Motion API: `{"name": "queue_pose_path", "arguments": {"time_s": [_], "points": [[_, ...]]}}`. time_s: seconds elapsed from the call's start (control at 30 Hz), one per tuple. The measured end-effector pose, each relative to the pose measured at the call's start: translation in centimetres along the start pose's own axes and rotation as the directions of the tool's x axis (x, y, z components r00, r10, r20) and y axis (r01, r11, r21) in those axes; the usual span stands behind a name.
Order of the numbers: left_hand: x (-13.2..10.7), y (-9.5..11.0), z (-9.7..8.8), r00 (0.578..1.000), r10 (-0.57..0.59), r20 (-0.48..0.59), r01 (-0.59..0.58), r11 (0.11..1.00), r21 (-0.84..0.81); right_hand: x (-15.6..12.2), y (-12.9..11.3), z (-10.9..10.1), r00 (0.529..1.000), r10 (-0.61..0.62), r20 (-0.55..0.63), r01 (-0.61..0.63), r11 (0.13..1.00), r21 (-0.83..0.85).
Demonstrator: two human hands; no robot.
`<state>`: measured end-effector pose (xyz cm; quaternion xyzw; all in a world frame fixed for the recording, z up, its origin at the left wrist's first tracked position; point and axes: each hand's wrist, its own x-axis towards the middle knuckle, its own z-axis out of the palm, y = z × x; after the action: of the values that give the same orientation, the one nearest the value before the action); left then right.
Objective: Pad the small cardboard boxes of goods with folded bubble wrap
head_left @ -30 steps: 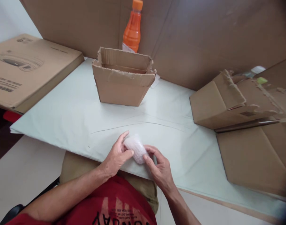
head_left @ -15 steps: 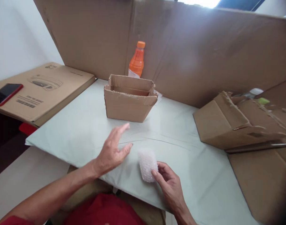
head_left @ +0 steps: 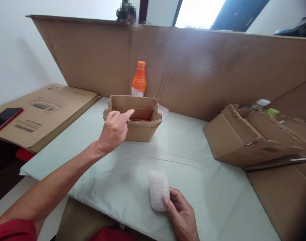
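A small cardboard box (head_left: pixel 139 131) without a lid stands on the pale table covering, with something red just visible inside. My left hand (head_left: pixel 114 129) is at its near left rim, index finger stretched over the opening and the other fingers bent; nothing shows in it. Whether it touches the rim I cannot tell. Close to the front edge, my right hand (head_left: pixel 181 211) grips a packet wrapped in bubble wrap (head_left: pixel 158 191) by its lower right side, thumb on top. What is inside the wrap is hidden.
Behind the box stands an orange bottle (head_left: pixel 139 80), against a tall cardboard panel (head_left: pixel 205 73). On the left, a phone (head_left: pixel 6 118) lies on a flat printed carton (head_left: pixel 52 115). Larger cardboard boxes (head_left: pixel 228 137) holding a clear bottle sit at the right.
My left hand has moved forward from over the table to the box's rim. The right hand keeps its hold on the bubble-wrapped packet. The view has tilted up a little.
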<state>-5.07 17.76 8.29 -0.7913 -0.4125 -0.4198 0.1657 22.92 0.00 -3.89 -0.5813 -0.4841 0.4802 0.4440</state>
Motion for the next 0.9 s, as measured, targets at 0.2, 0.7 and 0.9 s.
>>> {"name": "queue_pose_path", "arguments": {"time_s": [0.2,0.7,0.9], "points": [[-3.2,3.8,-5.4,0.997,0.057,0.057,-0.05,0.992,-0.114,0.5,-0.8,-0.2,0.973,0.076,-0.218,-0.042,0.987,0.158],[-8.8,4.1,-12.4,0.984,0.074,0.163,-0.043,0.981,-0.191,2.5,-17.3,-2.5,0.657,-0.725,-0.207,0.541,0.645,-0.54],[-9.2,4.3,-11.7,0.992,0.047,0.119,-0.019,0.972,-0.233,7.6,-22.5,5.0,0.566,-0.534,0.628,0.692,-0.106,-0.714]]}}
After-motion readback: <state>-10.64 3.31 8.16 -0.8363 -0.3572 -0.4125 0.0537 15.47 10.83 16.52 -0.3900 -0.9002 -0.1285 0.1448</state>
